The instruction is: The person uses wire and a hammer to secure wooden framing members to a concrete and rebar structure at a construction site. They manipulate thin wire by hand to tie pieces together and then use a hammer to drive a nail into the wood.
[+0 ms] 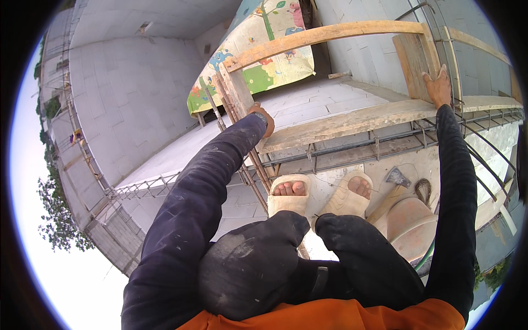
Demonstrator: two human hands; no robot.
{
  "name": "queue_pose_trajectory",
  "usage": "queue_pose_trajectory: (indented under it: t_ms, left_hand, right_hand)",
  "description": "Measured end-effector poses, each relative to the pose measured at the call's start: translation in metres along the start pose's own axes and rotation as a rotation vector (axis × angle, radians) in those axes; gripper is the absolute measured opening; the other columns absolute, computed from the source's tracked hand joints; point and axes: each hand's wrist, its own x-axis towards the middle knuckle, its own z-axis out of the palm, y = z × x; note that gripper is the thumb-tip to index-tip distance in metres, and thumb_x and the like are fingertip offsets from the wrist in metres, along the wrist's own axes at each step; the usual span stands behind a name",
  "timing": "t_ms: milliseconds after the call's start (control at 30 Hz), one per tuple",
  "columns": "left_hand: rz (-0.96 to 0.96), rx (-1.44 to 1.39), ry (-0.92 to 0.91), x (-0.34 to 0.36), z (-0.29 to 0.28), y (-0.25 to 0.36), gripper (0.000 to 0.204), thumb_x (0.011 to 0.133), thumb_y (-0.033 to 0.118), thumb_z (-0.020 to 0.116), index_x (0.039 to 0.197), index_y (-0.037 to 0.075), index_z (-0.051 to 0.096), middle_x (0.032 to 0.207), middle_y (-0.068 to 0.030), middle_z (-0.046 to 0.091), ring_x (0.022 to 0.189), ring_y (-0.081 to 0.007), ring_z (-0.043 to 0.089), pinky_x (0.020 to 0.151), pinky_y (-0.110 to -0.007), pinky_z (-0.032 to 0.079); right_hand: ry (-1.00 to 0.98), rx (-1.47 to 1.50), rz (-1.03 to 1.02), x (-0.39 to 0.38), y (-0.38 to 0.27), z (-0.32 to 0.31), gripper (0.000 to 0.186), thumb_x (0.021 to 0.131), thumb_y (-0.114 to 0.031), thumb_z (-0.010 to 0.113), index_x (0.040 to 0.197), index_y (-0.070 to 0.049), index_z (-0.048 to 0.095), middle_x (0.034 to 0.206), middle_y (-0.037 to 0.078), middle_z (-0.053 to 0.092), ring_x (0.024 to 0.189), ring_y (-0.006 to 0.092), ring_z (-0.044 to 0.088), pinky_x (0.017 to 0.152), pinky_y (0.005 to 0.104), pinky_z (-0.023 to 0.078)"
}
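A rectangular wooden frame (324, 36) of rough boards spans the space in front of me, its lower board (352, 122) lying along the rebar. My left hand (264, 118) is closed round the lower end of its left upright (238, 91), a dark band at the wrist. At the right upright (411, 65), my right hand (438, 88) grips the edge, thumb on the near side and a finger pointing up along the wood. Some fingers of both hands are hidden. Rebar rods (225, 99) stand close by the left hand.
My sandalled feet (290, 192) are on a ledge. Beside them lie a hatchet-like tool (397, 177), a dark coil (423, 190) and a dusty bucket (410, 225). A rebar cage (330, 159) runs below the frame. Behind hang a patterned sheet (264, 71) and grey block walls (132, 88).
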Motion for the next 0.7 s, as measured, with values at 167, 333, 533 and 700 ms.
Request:
queue_pose_trajectory:
  t_ms: [167, 333, 533, 700]
  left_hand:
    - [0.065, -0.048, 0.025, -0.004, 0.012, 0.005, 0.032, 0.095, 0.026, 0.061, 0.116, 0.015, 0.082, 0.128, -0.0117, 0.077, 0.124, -0.0284, 0.068, 0.115, -0.049, 0.033]
    - [-0.075, -0.001, 0.085, 0.015, -0.003, -0.003, 0.038, 0.099, 0.032, 0.060, 0.130, 0.021, 0.078, 0.140, -0.0072, 0.072, 0.135, -0.0251, 0.063, 0.122, -0.049, 0.028]
    - [0.005, -0.029, -0.025, 0.020, 0.032, 0.008, 0.041, 0.099, 0.034, 0.062, 0.135, 0.020, 0.075, 0.144, -0.0086, 0.070, 0.140, -0.0282, 0.060, 0.126, -0.053, 0.024]
    - [0.030, -0.089, 0.030, 0.017, 0.019, 0.018, 0.041, 0.098, 0.034, 0.063, 0.134, 0.019, 0.076, 0.143, -0.0088, 0.070, 0.138, -0.0288, 0.061, 0.126, -0.053, 0.025]
  right_hand:
    - [0.187, -0.027, -0.319, -0.066, -0.058, -0.008, 0.084, 0.093, -0.034, 0.075, 0.161, -0.002, 0.038, 0.158, 0.029, 0.046, 0.150, 0.0440, 0.040, 0.124, 0.0504, 0.033]
    - [-0.069, 0.040, -0.547, -0.134, -0.098, -0.025, 0.070, 0.094, -0.024, 0.073, 0.156, -0.005, 0.046, 0.149, 0.025, 0.055, 0.143, 0.0434, 0.045, 0.120, 0.0495, 0.038]
    - [-0.562, 0.175, -0.767, -0.233, -0.162, -0.081, 0.037, 0.095, -0.031, 0.072, 0.121, -0.004, 0.069, 0.117, 0.016, 0.069, 0.114, 0.0376, 0.063, 0.097, 0.0465, 0.053]
    - [-0.926, -0.053, -0.945, -0.281, -0.134, -0.089, 0.045, 0.094, -0.046, 0.074, 0.117, -0.006, 0.070, 0.113, 0.017, 0.070, 0.108, 0.0387, 0.068, 0.090, 0.0495, 0.056]
